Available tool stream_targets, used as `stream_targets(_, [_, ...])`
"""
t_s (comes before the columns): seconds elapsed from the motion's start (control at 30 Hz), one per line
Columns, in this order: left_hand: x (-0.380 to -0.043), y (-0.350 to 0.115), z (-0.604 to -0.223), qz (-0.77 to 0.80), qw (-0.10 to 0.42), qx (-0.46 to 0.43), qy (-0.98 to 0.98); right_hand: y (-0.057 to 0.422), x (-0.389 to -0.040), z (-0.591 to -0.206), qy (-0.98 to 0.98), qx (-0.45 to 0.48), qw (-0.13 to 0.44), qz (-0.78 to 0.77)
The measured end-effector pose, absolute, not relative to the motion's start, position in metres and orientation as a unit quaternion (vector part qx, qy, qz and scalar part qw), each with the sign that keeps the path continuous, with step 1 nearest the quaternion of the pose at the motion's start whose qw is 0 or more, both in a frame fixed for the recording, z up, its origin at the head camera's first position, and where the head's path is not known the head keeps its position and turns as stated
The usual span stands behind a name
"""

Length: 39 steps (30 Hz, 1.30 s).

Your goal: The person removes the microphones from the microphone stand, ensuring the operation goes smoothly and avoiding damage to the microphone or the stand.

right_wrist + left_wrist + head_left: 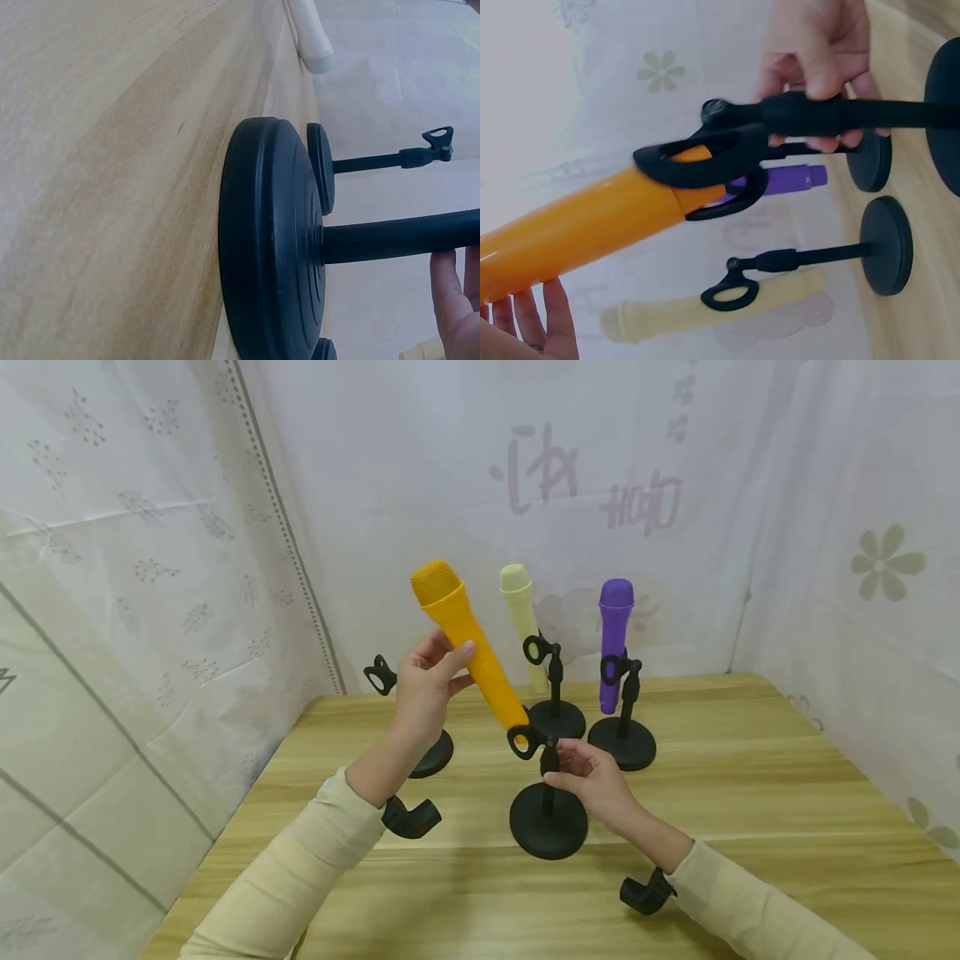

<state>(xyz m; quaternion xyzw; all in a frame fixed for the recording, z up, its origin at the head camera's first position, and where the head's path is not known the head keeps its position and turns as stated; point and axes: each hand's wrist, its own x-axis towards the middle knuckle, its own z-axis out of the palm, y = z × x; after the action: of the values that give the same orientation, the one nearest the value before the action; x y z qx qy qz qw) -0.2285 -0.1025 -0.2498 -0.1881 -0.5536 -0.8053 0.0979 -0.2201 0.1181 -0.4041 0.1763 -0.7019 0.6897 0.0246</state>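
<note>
My left hand (429, 681) holds an orange microphone (483, 664) by its middle, tilted with the head up and to the left. Its narrow end lies within the clip (712, 157) of the nearest black microphone stand (549, 822). With thumb and fingers, my right hand (598, 783) grips that stand's upper post just below the clip. The stand's round base (262, 240) is on the table. Behind it, a pale yellow microphone (517, 597) and a purple microphone (617, 618) each sit slanted in the clip of their own stand.
Another black stand (435, 758) with a bare clip (380, 677) is partly hidden behind my left forearm. A white rounded object (309, 37) lies farther along the wooden table (720, 835). Patterned white cloth (420, 468) hangs behind and at both sides.
</note>
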Motion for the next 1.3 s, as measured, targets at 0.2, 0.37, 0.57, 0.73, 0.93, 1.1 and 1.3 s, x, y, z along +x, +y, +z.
stream_targets(0.2, [-0.23,-0.109,-0.246,-0.822,0.097,-0.181,-0.532,0.12,-0.221,-0.403,-0.706,0.171,0.018,0.688])
stream_targets(0.37, [-0.229,-0.112,-0.247,-0.83,0.108,-0.172,-0.519,0.12,-0.22,-0.403,-0.708,0.166,0.015,0.686])
stream_targets(0.57, [-0.228,-0.116,-0.245,-0.84,0.119,-0.168,-0.502,0.12,-0.22,-0.404,-0.704,0.169,0.015,0.69])
stream_targets(0.73, [-0.227,-0.121,-0.244,-0.848,0.126,-0.172,-0.486,0.12,-0.22,-0.404,-0.701,0.169,0.013,0.693])
stream_targets(0.93, [-0.226,-0.126,-0.242,-0.857,0.127,-0.173,-0.468,0.119,-0.219,-0.403,-0.707,0.164,0.009,0.688])
stream_targets(1.1, [-0.225,-0.13,-0.241,-0.86,0.133,-0.18,-0.458,0.119,-0.219,-0.402,-0.71,0.163,0.011,0.685])
stream_targets(1.3, [-0.224,-0.137,-0.24,-0.86,0.142,-0.18,-0.456,0.119,-0.219,-0.402,-0.707,0.166,0.011,0.687])
